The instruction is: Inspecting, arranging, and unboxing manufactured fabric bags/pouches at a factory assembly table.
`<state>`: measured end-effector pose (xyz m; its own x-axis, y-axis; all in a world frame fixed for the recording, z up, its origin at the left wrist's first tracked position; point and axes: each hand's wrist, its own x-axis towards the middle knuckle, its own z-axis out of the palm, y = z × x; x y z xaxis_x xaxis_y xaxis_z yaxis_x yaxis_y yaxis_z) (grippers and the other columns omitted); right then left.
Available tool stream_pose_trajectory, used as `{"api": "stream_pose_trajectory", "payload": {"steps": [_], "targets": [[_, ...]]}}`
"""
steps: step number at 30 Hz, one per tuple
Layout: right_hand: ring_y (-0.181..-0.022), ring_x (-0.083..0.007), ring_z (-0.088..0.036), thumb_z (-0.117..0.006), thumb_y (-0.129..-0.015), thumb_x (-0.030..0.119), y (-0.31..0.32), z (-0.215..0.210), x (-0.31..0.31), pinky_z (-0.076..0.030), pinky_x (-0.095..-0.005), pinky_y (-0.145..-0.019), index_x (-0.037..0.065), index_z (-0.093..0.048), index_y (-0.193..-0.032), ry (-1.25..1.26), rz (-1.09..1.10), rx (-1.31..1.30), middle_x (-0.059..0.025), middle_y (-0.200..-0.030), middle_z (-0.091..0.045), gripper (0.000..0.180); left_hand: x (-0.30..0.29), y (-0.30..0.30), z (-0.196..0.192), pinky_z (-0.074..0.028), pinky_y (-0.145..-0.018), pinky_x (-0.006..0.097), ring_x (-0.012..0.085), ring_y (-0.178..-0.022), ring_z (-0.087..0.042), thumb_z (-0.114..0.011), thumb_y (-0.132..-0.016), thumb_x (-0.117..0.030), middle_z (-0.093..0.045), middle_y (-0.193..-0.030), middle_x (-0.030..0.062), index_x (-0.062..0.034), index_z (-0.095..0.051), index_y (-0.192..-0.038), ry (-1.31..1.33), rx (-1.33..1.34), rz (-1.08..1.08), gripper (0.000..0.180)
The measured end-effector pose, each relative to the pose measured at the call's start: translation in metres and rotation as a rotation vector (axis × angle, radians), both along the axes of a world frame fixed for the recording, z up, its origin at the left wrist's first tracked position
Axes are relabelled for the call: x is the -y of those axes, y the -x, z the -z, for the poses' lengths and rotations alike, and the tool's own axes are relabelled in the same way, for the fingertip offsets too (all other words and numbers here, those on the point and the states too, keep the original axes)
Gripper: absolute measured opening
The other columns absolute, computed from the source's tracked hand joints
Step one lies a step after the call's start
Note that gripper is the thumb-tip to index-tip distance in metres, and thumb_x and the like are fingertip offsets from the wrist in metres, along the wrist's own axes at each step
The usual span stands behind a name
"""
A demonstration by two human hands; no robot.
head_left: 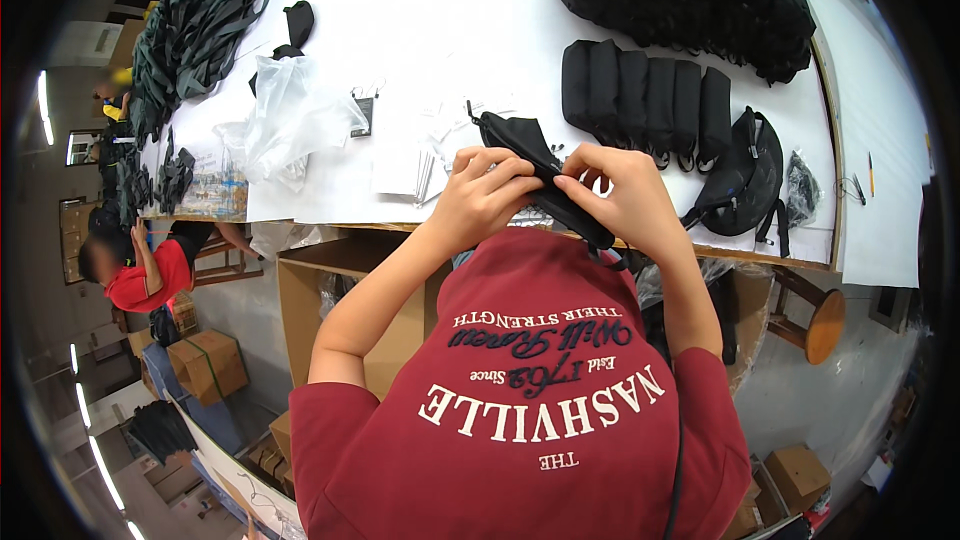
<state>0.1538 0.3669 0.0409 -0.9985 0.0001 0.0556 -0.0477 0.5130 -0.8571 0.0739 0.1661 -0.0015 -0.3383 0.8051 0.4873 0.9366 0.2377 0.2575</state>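
Hands at frame centre | left hand (487, 195) grip pinching black fabric pouch (545, 178) | right hand (622, 198) grip pinching same pouch, fingers curled | pouch held above white desk (420, 60) edge | row of folded black pouches (645, 90) upper right | clear plastic bag (290, 115) upper left | black bag (745, 175) right

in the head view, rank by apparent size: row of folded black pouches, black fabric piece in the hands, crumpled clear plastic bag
1. Row of folded black pouches
2. Crumpled clear plastic bag, only slightly smaller
3. Black fabric piece, partly hidden by left hand and right hand
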Motion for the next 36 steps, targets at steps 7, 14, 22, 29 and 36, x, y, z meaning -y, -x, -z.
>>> {"api": "stream_pose_trajectory", "payload": {"steps": [7, 14, 22, 29, 36], "targets": [[-0.057, -0.0164, -0.058, -0.066, -0.079, 0.012, -0.003, -0.003, 0.009, -0.044, -0.026, -0.054, 0.001, -0.06, -0.078, 0.003, -0.005, -0.039, -0.0067, -0.069, -0.063, 0.013, 0.0, 0.0, -0.016, -0.038, -0.084, 0.035, 0.0207, -0.089, -0.057, -0.07, -0.061, -0.004, -0.06, -0.087, 0.0027, -0.0067, -0.061, -0.085, -0.033, 0.157, 0.012, 0.026], [-0.056, -0.0186, -0.058, -0.066, -0.079, 0.013, -0.006, 0.001, 0.017, -0.045, -0.0272, -0.054, 0.003, -0.059, -0.078, -0.097, -0.029, -0.09, -0.0067, -0.067, -0.06, 0.012, 0.004, -0.001, -0.018, -0.04, -0.084, 0.036, 0.0226, -0.084, -0.057, -0.069, -0.059, -0.001, -0.058, -0.08, 0.0042, -0.0058, -0.059, -0.082, 0.014, 0.189, -0.001, 0.026], [-0.056, -0.0233, -0.058, -0.064, -0.079, 0.015, -0.003, 0.008, 0.019, -0.044, -0.0324, -0.052, 0.005, -0.057, -0.077, -0.05, -0.049, -0.129, -0.0075, -0.067, -0.06, 0.013, 0.009, -0.001, -0.013, -0.043, -0.076, 0.036, 0.0218, -0.078, -0.057, -0.067, -0.056, -0.001, -0.058, -0.074, 0.0033, -0.0054, -0.06, -0.077, -0.013, 0.173, 0.036, 0.023], [-0.058, -0.0137, -0.059, -0.066, -0.08, 0.01, 0.02, 0.019, 0.009, -0.045, -0.0257, -0.053, 0.003, -0.062, -0.079, 0.053, 0.209, -0.236, -0.0057, -0.07, -0.062, 0.008, 0.009, -0.028, -0.038, -0.042, -0.088, 0.042, 0.0323, -0.103, -0.054, -0.06, -0.061, 0.0, -0.058, -0.104, 0.0147, -0.0023, -0.056, -0.08, 0.326, 0.242, 0.107, 0.02], [-0.104, -0.0149, -0.052, -0.042, -0.097, 0.03, 0.007, 0.076, -0.018, -0.039, -0.03, -0.094, 0.006, -0.049, -0.127, 0.709, -0.194, 0.293, -0.0061, -0.113, -0.058, 0.04, 0.031, -0.008, -0.055, -0.04, -0.094, 0.041, 0.0386, -0.114, -0.049, -0.069, -0.069, -0.008, -0.046, -0.133, 0.0186, 0.0007, -0.053, -0.081, 0.326, 0.569, -0.011, 0.022]]}}
